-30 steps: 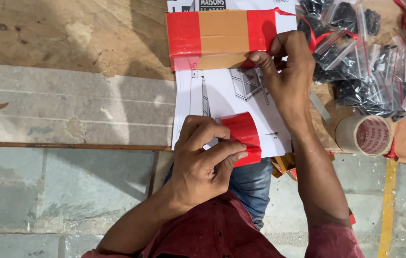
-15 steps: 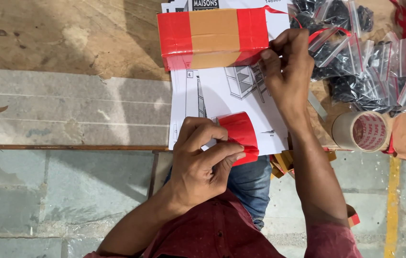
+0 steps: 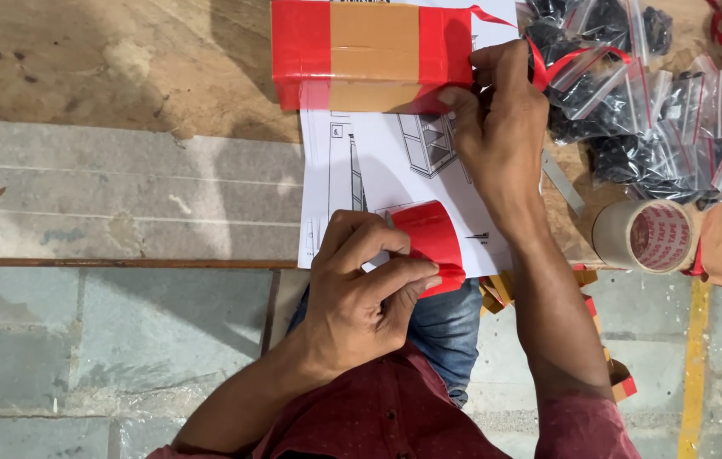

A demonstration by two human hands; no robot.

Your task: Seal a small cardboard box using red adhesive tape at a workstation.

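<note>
My left hand (image 3: 359,289) grips a roll of red tape (image 3: 430,242) near the table's front edge, over white instruction sheets (image 3: 395,161) with line drawings. My right hand (image 3: 501,119) presses its fingertips against the right end of a brown cardboard box (image 3: 373,51) wrapped with red tape at both ends. A loose strip of red tape (image 3: 539,64) runs from the box past my right fingers. The box lies on the sheets at the far side of the wooden table (image 3: 106,68).
A pile of small clear zip bags with black parts (image 3: 641,93) lies at the right. A used tape roll with a cardboard core (image 3: 645,234) sits by the table edge. Small tape-wrapped boxes (image 3: 607,374) lie on the stone floor (image 3: 80,357) below.
The box and sheets sit slightly farther left and higher in view. My right hand stays at the box's right end. My left hand keeps hold of the red tape roll.
</note>
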